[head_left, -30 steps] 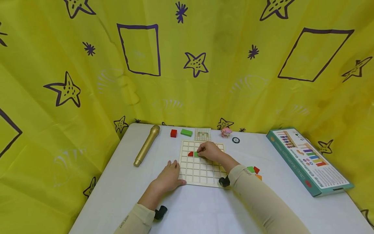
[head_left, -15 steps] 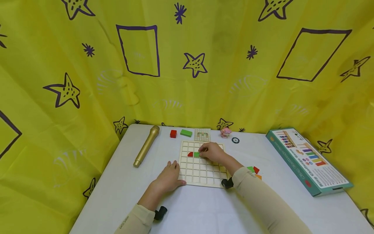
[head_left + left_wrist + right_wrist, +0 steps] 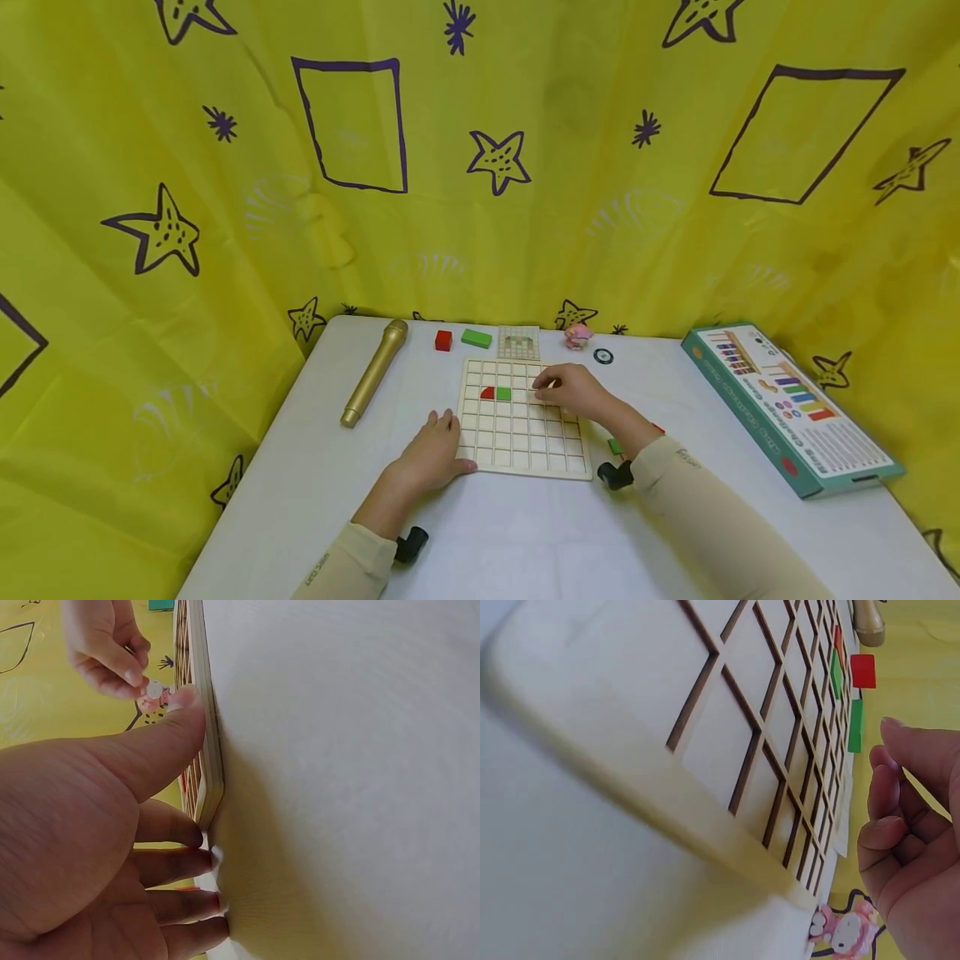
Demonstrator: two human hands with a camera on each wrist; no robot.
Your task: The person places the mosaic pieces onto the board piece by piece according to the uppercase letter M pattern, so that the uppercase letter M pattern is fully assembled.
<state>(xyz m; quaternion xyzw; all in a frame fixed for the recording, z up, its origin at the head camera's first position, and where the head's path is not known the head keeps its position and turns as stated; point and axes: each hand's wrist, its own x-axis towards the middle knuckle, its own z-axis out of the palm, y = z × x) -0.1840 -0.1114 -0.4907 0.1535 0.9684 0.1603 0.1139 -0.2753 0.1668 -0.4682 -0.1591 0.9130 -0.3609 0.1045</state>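
A wooden grid board [image 3: 525, 442] lies flat on the white table. In its second row a red quarter-round piece [image 3: 487, 392] sits beside a green square piece [image 3: 503, 393], the same green piece [image 3: 837, 671] showing in the right wrist view. My right hand [image 3: 566, 390] hovers over the board's upper right with loosely curled fingers [image 3: 900, 817] and holds nothing. My left hand [image 3: 431, 454] rests flat on the table against the board's left edge [image 3: 212, 757]. Its thumb [image 3: 176, 724] touches that edge.
A gold microphone [image 3: 375, 371] lies to the left. Along the back are a red cube [image 3: 443, 340], a green block [image 3: 476, 337], a pattern card [image 3: 519, 342], a pink toy [image 3: 579, 335] and a black ring [image 3: 603, 356]. A green piece [image 3: 615, 446] lies by my right wrist. A game box [image 3: 787, 408] lies right.
My right hand has let go of the green square in the board and drawn back to the right. The left hand has stayed put.
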